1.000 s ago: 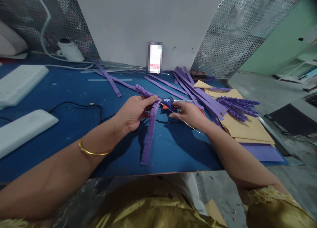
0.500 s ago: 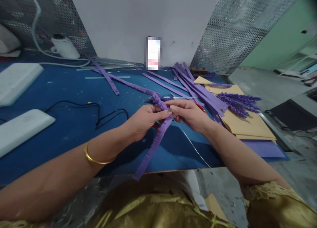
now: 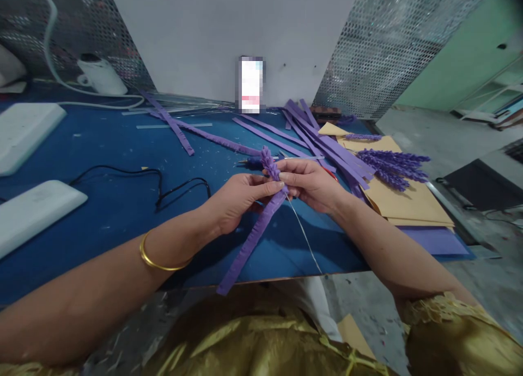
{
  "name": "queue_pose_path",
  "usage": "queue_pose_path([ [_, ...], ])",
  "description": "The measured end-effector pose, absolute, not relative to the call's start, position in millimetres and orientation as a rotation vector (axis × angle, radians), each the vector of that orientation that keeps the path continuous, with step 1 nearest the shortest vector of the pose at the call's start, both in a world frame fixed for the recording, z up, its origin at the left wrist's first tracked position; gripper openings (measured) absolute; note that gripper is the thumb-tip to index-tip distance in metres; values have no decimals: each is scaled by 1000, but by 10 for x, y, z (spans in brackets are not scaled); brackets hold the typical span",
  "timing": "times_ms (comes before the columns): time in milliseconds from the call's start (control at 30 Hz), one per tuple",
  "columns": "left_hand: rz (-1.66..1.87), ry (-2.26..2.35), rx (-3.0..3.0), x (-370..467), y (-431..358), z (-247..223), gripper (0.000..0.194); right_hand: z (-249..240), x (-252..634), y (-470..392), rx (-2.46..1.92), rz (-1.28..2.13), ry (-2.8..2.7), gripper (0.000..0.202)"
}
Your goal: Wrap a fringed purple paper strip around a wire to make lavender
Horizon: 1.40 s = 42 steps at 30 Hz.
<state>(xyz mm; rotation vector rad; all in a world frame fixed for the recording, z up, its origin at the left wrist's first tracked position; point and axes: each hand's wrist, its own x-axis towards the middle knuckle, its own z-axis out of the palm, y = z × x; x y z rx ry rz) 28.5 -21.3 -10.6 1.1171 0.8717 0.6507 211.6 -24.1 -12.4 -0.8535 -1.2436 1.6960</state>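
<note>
Between both hands is a purple paper lavender flower (image 3: 268, 161), its fringed strip wound in curled petals round a thin wire (image 3: 304, 231). My left hand (image 3: 241, 201) pinches the purple fringed strip (image 3: 253, 237) where it meets the flower; the strip's loose tail slants down past the table edge. My right hand (image 3: 312, 182) is closed on the flower's lower end, fingertips against those of my left hand. The wire runs from there down to the right. Just behind the flower lies a blue pen-like tool (image 3: 250, 162), partly hidden.
Purple paper strips (image 3: 327, 144) lie heaped at the back right, beside finished lavender stems (image 3: 394, 166) on tan paper sheets (image 3: 417, 207). A phone (image 3: 250, 85) leans on the back panel. White devices (image 3: 41, 212) and a black cable (image 3: 159, 174) are at left.
The flower has turned more upright and shifted slightly right. The wire now hangs more steeply, its end swung left. Both hands keep their grip.
</note>
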Motion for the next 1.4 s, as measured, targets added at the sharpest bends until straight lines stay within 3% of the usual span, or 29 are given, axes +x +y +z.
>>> queue_pose_path([
  [400,735,901,1100,286,-214,-128,21,-131,2170,-230,-862,1671,-1268,32],
  [733,540,825,1139,232,-196,-59,17,-108,2219,-205,-845,1658,-1253,31],
  [1400,526,833,1324,225,-209,-22,10,-84,2255,-228,-831,1652,-1471,35],
])
